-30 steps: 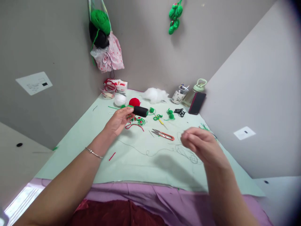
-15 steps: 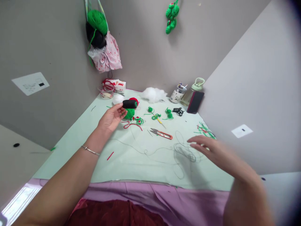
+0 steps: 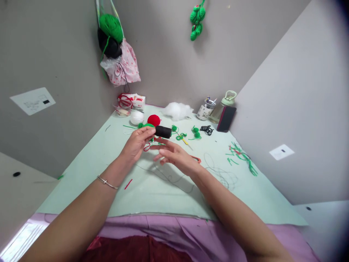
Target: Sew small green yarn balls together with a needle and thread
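My left hand (image 3: 138,142) pinches one end of a black thread spool (image 3: 163,132), holding it level above the table. Just below and to the right, my right hand (image 3: 174,154) has its fingers spread, close to my left fingers. Loose dark thread (image 3: 220,174) lies in tangled loops on the table right of my right forearm, and a strand runs under my hands. Orange thread snips (image 3: 196,159) are mostly hidden behind my right hand. Beyond the hands are a green yarn ball (image 3: 148,125), partly covered, a red yarn ball (image 3: 154,120) and a white yarn ball (image 3: 136,117).
A yellow-handled crochet hook (image 3: 184,141) lies among small green crocheted pieces (image 3: 195,130). White stuffing (image 3: 177,110), a pen cup (image 3: 205,110), a green bottle (image 3: 218,112) and a phone (image 3: 227,118) stand at the back. Yarn scraps (image 3: 241,154) lie at right.
My right hand has swung left from above the tangled thread to beside my left hand. My left hand has moved slightly right and down with the spool.
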The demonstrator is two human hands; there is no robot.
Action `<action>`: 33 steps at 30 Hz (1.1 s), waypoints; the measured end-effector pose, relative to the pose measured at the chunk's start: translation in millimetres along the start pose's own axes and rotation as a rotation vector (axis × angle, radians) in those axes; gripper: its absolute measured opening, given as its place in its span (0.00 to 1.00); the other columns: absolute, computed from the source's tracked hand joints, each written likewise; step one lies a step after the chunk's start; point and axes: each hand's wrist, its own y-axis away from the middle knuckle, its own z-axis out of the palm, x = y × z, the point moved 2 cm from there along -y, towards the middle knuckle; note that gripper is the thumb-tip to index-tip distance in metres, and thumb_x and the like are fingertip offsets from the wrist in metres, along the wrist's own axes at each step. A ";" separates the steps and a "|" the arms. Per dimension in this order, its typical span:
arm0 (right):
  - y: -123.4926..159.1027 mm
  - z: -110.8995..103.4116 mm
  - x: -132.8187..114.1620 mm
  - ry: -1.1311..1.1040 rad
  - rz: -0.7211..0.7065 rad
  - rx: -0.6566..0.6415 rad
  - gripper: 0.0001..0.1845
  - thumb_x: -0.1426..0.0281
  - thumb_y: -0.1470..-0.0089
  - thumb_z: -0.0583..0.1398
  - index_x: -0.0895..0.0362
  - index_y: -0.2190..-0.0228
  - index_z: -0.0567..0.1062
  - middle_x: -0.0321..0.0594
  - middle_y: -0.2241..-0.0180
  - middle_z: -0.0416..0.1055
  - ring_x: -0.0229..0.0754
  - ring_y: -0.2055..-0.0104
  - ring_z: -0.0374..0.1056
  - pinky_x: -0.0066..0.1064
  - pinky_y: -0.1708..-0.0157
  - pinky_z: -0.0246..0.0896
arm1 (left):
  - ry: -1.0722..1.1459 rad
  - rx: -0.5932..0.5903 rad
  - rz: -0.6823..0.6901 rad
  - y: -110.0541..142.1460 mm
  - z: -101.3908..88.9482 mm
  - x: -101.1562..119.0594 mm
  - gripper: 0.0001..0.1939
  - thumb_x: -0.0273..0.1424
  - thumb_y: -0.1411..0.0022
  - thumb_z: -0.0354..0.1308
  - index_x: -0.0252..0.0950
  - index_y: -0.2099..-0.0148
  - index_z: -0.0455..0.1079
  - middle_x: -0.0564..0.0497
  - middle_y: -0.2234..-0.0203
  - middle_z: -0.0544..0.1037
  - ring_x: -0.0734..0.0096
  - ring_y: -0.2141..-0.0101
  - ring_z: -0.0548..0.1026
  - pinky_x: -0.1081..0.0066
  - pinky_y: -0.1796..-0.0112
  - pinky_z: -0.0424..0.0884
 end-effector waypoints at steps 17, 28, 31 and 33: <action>135.6 -78.3 -51.3 0.912 0.121 -0.020 0.17 0.60 0.35 0.57 0.51 0.51 0.80 0.45 0.56 0.80 0.41 0.68 0.75 0.33 0.67 0.69 | 0.256 0.203 -0.053 -11.6 -19.5 4.4 0.09 0.26 0.54 0.71 0.33 0.71 0.73 0.55 0.74 0.75 0.76 0.70 0.73 0.71 0.60 0.71; 38.8 -72.4 -0.3 1.675 0.234 0.057 0.15 0.77 0.38 0.55 0.60 0.51 0.75 0.53 0.55 0.75 0.54 0.49 0.71 0.37 0.56 0.62 | 0.192 0.128 -0.054 -8.5 -14.2 -3.9 0.12 0.28 0.55 0.74 0.33 0.70 0.75 0.55 0.73 0.76 0.77 0.70 0.73 0.71 0.58 0.71; 38.7 -75.2 2.0 1.639 0.257 0.067 0.15 0.79 0.40 0.53 0.60 0.55 0.75 0.51 0.56 0.72 0.49 0.58 0.72 0.35 0.60 0.61 | 0.186 0.122 -0.058 -6.3 -10.4 -3.9 0.12 0.29 0.56 0.75 0.33 0.70 0.75 0.55 0.72 0.75 0.77 0.70 0.72 0.71 0.57 0.70; 44.9 -80.2 -3.9 1.504 0.217 0.122 0.16 0.78 0.41 0.54 0.59 0.54 0.75 0.49 0.55 0.70 0.44 0.63 0.70 0.33 0.61 0.61 | 0.170 0.111 -0.051 -5.1 -7.8 -3.6 0.12 0.30 0.56 0.75 0.34 0.71 0.75 0.55 0.72 0.75 0.76 0.69 0.72 0.70 0.57 0.69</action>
